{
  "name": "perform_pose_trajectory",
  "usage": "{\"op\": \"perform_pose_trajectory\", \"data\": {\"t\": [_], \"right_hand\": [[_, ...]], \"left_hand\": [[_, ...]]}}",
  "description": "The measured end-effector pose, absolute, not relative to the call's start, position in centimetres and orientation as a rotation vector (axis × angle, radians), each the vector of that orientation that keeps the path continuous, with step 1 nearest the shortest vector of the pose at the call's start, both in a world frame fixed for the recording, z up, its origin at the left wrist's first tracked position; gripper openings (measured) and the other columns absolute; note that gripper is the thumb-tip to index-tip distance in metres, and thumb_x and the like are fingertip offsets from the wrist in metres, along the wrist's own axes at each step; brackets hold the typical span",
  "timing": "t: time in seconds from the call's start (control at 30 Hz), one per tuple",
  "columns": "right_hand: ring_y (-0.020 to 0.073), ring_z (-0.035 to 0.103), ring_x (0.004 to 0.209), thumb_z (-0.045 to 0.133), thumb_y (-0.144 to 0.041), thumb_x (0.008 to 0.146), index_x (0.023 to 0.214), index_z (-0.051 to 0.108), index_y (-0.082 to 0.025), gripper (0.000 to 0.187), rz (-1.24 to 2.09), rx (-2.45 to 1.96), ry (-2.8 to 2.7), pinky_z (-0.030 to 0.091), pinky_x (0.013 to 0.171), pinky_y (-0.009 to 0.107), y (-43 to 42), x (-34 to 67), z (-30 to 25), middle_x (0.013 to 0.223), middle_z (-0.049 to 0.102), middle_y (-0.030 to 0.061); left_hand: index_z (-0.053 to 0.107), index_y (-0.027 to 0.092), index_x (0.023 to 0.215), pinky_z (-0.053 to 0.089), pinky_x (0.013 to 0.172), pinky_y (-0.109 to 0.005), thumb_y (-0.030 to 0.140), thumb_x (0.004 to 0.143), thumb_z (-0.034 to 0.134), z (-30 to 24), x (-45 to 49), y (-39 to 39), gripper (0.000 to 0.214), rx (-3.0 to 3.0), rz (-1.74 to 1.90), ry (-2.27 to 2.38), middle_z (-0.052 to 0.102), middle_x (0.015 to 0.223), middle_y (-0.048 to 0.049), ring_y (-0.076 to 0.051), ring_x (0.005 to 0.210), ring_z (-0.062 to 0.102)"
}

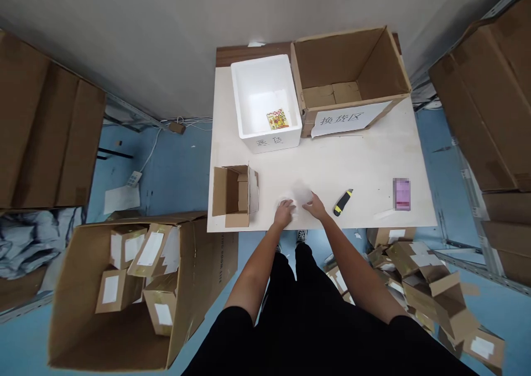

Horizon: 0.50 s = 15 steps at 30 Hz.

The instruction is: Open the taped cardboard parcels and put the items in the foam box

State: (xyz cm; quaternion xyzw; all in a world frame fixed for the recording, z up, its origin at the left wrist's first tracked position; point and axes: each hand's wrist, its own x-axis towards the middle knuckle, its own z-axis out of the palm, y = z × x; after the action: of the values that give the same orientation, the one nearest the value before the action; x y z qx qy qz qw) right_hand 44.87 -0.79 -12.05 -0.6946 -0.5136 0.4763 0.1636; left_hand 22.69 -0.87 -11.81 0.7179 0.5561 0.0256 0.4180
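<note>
As we apparently unfold a blurred white sheet on the near side of the table, our right hand pinches it; whether our left hand grips, we cannot tell; gentle spreading seems needed.

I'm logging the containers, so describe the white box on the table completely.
The white box looks like foam, with thick walls, rounded corners and an open top. Dark handwriting marks its front. Inside, toward the near right, is a colorful printed packet. It stands upright at the table's far side, left of a larger cardboard box; whether the two touch is unclear. Neither the left hand nor the right hand touches it.
</note>
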Motion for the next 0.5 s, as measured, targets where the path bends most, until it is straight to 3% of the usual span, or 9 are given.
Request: {"op": "perform_pose_trajectory", "data": {"t": [0.07,0.17,0.33,0.43,0.5], "right_hand": [[0.0297,0.068,0.119,0.08,-0.028,0.079,0.152,0.055,-0.02,0.078,1.354,-2.015,-1.522,0.056,0.102,0.04,-0.5,43.2,-12.5,0.146,0.063,0.0141],[0.0303,0.068,0.119,0.084,-0.025,0.076,0.136,0.065,-0.02,0.064,1.388,-2.021,-1.637,0.054,0.102,0.039,0.0,40.1,-12.2,0.136,0.07,0.0127],[0.028,0.071,0.103,0.081,-0.031,0.076,0.113,0.073,-0.017,0.04,1.446,-1.874,-1.664,0.057,0.092,0.038,0.0,36.4,-9.0,0.113,0.077,0.0092],[0.026,0.071,0.088,0.071,-0.036,0.082,0.094,0.073,-0.019,0.021,1.289,-1.815,-1.589,0.058,0.081,0.036,0.2,35.1,-6.0,0.09,0.077,0.0053],[0.0253,0.068,0.077,0.065,-0.037,0.086,0.078,0.07,-0.021,0.019,1.142,-1.86,-1.564,0.056,0.074,0.034,0.8,34.1,-3.9,0.075,0.074,0.0057]], "left_hand": [[0.074,0.021,0.136,0.039,0.127,-0.053,-0.004,0.074,0.062,-12.0,21.6,-0.8,0.068,1.711,0.197,1.382,0.065,0.148,-0.0126,-0.03,0.145,0.053],[0.067,0.02,0.145,0.049,0.119,-0.049,-0.001,0.073,0.065,-11.6,21.0,-0.1,0.074,1.308,0.417,1.576,0.067,0.145,-0.0136,-0.028,0.134,0.063],[0.065,0.016,0.145,0.055,0.111,-0.043,0.004,0.077,0.071,-8.2,22.2,1.5,0.069,0.95,0.601,1.548,0.069,0.143,-0.0162,-0.026,0.132,0.066],[0.07,0.015,0.138,0.056,0.11,-0.043,0.01,0.08,0.074,-4.5,21.1,2.0,0.058,1.0,0.685,1.416,0.074,0.136,-0.0164,-0.025,0.128,0.069],[0.072,0.017,0.136,0.057,0.109,-0.043,0.019,0.082,0.078,-1.9,18.4,2.2,0.054,1.097,0.759,1.301,0.074,0.137,-0.0152,-0.025,0.123,0.071]]}}
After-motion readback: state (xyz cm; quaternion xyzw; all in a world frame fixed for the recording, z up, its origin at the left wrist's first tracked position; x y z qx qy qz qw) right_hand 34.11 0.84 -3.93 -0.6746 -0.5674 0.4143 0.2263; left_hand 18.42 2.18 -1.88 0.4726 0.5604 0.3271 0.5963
